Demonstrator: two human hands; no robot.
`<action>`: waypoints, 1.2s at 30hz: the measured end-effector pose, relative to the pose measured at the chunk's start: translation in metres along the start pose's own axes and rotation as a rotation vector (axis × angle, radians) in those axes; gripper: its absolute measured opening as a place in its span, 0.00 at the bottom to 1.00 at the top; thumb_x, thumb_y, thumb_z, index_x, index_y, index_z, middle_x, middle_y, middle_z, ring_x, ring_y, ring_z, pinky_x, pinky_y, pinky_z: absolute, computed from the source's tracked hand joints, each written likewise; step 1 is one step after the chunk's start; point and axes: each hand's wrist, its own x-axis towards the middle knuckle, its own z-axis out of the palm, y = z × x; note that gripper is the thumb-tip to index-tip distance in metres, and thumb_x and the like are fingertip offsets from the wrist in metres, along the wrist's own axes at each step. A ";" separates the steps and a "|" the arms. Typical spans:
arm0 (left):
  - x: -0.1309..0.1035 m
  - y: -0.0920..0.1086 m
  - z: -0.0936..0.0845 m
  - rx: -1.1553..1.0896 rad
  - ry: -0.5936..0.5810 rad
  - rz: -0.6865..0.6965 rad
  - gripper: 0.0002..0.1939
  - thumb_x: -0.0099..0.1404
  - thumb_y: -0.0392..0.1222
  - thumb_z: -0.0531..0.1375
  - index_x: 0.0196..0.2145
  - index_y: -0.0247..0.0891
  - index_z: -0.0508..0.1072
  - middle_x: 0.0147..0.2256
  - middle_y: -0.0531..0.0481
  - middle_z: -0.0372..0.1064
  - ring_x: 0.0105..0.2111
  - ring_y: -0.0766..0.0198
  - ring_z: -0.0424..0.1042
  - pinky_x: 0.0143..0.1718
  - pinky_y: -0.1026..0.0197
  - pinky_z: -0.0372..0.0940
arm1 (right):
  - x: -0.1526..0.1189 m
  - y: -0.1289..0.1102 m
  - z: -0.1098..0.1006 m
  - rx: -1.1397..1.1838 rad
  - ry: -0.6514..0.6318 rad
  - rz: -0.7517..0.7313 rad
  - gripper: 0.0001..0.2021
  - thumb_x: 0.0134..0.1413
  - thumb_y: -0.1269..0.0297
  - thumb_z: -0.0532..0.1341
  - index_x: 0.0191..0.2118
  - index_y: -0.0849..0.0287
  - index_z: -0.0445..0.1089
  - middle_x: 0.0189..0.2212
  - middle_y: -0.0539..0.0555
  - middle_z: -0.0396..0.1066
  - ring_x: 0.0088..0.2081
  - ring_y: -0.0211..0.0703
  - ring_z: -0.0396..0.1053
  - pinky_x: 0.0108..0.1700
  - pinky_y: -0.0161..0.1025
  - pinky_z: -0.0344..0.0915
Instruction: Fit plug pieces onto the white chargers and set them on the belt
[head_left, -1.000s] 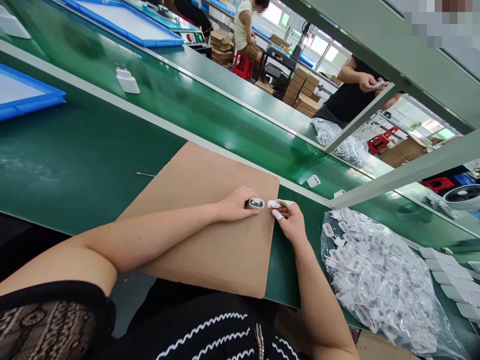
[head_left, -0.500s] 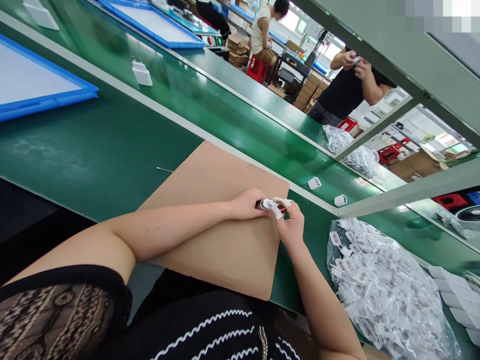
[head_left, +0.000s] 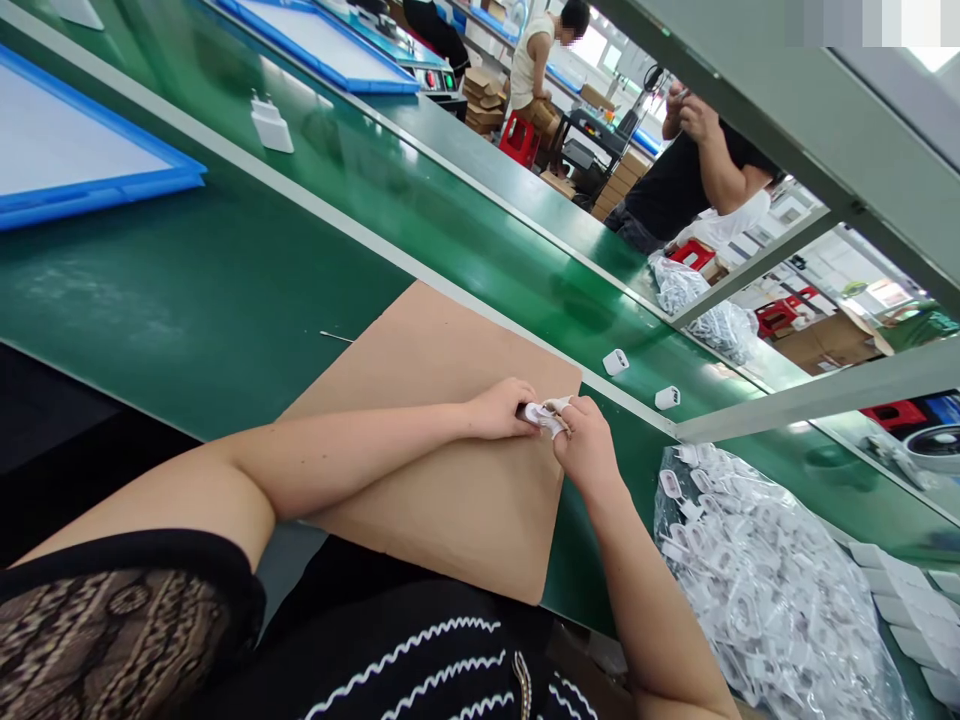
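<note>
Both my hands meet over a sheet of brown cardboard (head_left: 450, 470) on the green bench. My left hand (head_left: 499, 408) is closed around a small white charger housing (head_left: 533, 412), whose end pokes out past the fingertips. My right hand (head_left: 589, 440), with white covers on its thumb and fingertip, is closed in a pinch at that end. The fingers hide whether a separate small part sits between them. To the right lies a clear plastic bag (head_left: 772, 580) full of white plug pieces.
A green conveyor belt (head_left: 450, 235) runs beyond a pale rail, carrying white chargers (head_left: 271, 125). Blue-rimmed trays (head_left: 97, 195) stand at left and far back. A cotton swab (head_left: 337, 337) lies beside the cardboard. A metal post (head_left: 825, 395) slants at right. Co-workers are across the belt.
My right hand has closed in on the charger's end, and the interior that showed there is now covered. Chargers on the belt have shifted left.
</note>
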 end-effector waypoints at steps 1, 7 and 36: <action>0.000 0.001 0.000 -0.004 -0.001 0.001 0.09 0.57 0.45 0.72 0.31 0.38 0.79 0.39 0.46 0.76 0.42 0.54 0.74 0.43 0.57 0.67 | 0.001 0.000 0.000 -0.013 -0.006 0.001 0.16 0.53 0.79 0.57 0.41 0.57 0.78 0.34 0.57 0.72 0.39 0.51 0.68 0.41 0.44 0.67; 0.001 0.001 0.000 0.019 0.003 0.003 0.11 0.56 0.48 0.72 0.33 0.40 0.81 0.40 0.46 0.77 0.42 0.53 0.75 0.45 0.55 0.68 | 0.006 -0.001 -0.001 -0.020 -0.057 0.051 0.17 0.50 0.80 0.57 0.40 0.55 0.78 0.36 0.57 0.74 0.41 0.52 0.68 0.43 0.43 0.67; 0.009 0.001 0.003 -0.032 -0.038 -0.289 0.22 0.54 0.57 0.70 0.41 0.40 0.78 0.41 0.47 0.79 0.43 0.51 0.77 0.48 0.51 0.71 | -0.104 0.088 -0.040 -0.237 0.178 0.988 0.21 0.57 0.70 0.67 0.56 0.64 0.72 0.55 0.75 0.66 0.56 0.73 0.66 0.53 0.63 0.64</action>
